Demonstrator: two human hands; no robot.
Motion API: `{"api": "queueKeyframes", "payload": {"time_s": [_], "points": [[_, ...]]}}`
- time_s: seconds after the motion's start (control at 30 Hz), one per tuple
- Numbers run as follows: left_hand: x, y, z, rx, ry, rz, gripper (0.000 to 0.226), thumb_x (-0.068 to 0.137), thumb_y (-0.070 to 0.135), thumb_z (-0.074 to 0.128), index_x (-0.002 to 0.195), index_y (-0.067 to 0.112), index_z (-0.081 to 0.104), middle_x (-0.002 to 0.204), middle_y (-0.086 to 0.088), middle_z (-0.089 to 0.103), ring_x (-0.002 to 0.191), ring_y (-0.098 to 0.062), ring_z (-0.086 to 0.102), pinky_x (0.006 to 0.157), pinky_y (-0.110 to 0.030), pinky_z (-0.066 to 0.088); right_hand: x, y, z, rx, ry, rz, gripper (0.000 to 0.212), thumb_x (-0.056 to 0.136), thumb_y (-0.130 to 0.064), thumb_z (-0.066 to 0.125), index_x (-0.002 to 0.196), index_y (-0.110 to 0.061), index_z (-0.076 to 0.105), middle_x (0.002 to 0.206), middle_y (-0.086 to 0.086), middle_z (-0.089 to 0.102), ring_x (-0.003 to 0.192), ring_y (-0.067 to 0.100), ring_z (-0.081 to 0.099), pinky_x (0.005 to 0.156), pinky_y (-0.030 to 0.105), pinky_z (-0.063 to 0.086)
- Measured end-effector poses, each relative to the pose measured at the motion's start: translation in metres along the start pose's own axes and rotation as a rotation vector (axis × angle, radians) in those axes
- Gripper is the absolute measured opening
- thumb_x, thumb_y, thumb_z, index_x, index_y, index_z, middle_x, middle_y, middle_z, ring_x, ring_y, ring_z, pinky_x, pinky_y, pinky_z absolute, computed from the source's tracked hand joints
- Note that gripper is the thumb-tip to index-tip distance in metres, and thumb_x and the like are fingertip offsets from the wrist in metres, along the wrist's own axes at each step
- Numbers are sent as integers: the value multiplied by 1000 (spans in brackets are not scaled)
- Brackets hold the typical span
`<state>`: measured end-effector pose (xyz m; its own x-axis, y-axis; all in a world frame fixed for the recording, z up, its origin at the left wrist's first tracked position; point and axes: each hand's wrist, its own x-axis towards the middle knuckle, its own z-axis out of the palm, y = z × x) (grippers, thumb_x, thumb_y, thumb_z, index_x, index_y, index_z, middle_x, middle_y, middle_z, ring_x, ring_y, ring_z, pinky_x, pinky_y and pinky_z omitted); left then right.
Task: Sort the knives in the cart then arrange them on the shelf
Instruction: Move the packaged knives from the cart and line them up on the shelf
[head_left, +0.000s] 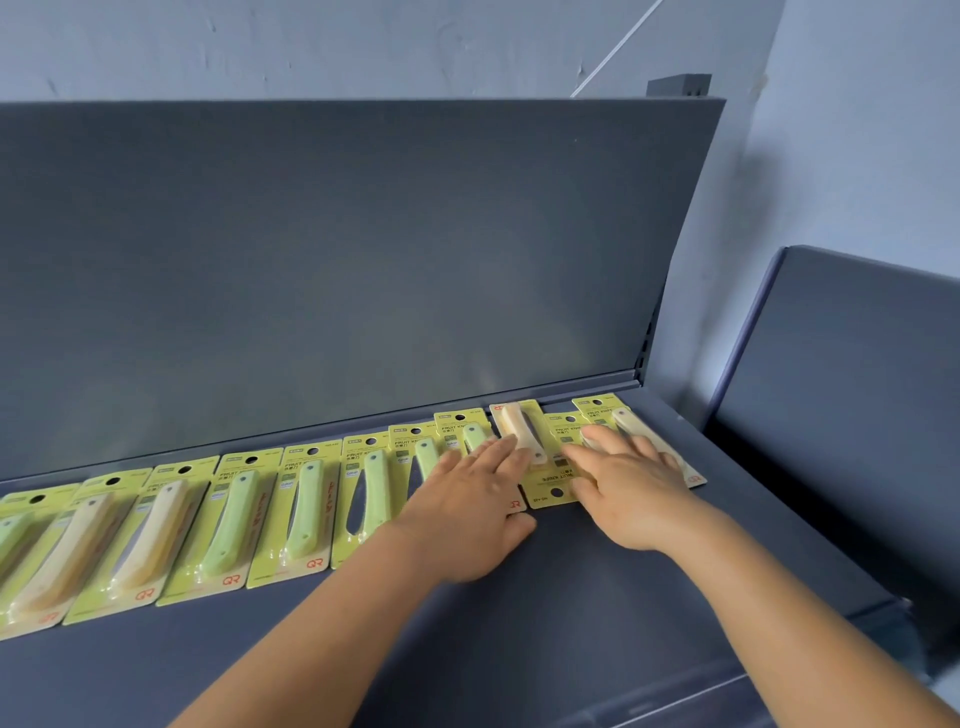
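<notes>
Several fruit knives in yellow-green card packs lie in a row along the back of the dark grey shelf (597, 571). Some have green handles (231, 525), others cream handles (156, 535). My left hand (467, 512) lies flat with straight fingers on the packs right of the middle, its fingertips at a cream-handled pack (519, 431) that is turned upside down. My right hand (631, 480) presses flat on two packs at the right end of the row, one of them a cream-handled knife (631, 423). An upside-down pack (548, 491) shows between the two hands.
The shelf's upright back panel (337, 260) rises just behind the row. A second dark shelf unit (841, 395) stands to the right, past the shelf's right edge. The front strip of the shelf is bare.
</notes>
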<state>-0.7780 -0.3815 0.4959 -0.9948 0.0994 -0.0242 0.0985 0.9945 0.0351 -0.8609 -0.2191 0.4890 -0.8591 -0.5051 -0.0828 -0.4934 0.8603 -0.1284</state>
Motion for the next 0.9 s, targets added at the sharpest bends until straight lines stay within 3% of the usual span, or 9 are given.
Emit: {"api": "queueKeyframes", "payload": {"time_s": [0.17, 0.33, 0.43, 0.63, 0.73, 0.8, 0.9], "points": [[20, 20, 4, 32, -35, 21, 65, 99, 45, 33, 153, 20, 5, 161, -2, -1, 148, -18, 2, 119, -39, 4, 6, 7, -1, -17, -4, -3, 47, 102, -34, 26, 148, -39, 20, 158, -15, 3, 142, 24, 12, 111, 41, 19], [23, 27, 4, 36, 7, 42, 49, 99, 43, 36, 142, 19, 37, 153, -2, 23, 138, -20, 29, 116, -36, 14, 11, 19, -5, -15, -4, 2, 47, 102, -34, 29, 149, -36, 22, 158, -15, 4, 144, 23, 11, 112, 41, 18], [18, 35, 3, 53, 43, 73, 44, 98, 41, 40, 135, 20, 47, 145, -1, 35, 130, -22, 39, 112, -34, 21, 11, 25, -5, 17, 11, 9, 46, 102, -30, 31, 147, -34, 26, 158, -14, 7, 144, 21, 12, 113, 40, 18], [3, 51, 1, -33, 83, 73, 45, 95, 39, 47, 135, 18, 43, 134, -2, 43, 121, -23, 43, 106, -34, 35, -3, 14, -8, 145, 199, -103, 39, 101, -21, 34, 138, -28, 46, 146, -9, 38, 132, 19, 31, 112, 30, 24], [-15, 62, 2, -91, 86, 84, 49, 94, 39, 47, 137, 16, 39, 135, -1, 41, 121, -22, 42, 104, -33, 35, -22, 7, -4, 265, 148, -171, 34, 100, -16, 34, 122, -23, 60, 129, -6, 53, 120, 18, 46, 103, 33, 38], [-29, 67, 4, -97, 84, 110, 51, 94, 41, 46, 139, 18, 37, 137, 1, 38, 122, -21, 39, 107, -32, 33, -34, 5, -3, 346, 82, -183, 31, 99, -15, 36, 112, -22, 64, 117, -7, 55, 109, 15, 52, 95, 31, 44], [-48, 68, 6, -87, 103, 162, 48, 94, 43, 44, 136, 21, 39, 134, 4, 37, 121, -19, 39, 107, -33, 32, -41, 4, -3, 380, 91, -152, 29, 98, -18, 45, 122, -26, 59, 119, -8, 50, 109, 12, 48, 93, 22, 38]]}}
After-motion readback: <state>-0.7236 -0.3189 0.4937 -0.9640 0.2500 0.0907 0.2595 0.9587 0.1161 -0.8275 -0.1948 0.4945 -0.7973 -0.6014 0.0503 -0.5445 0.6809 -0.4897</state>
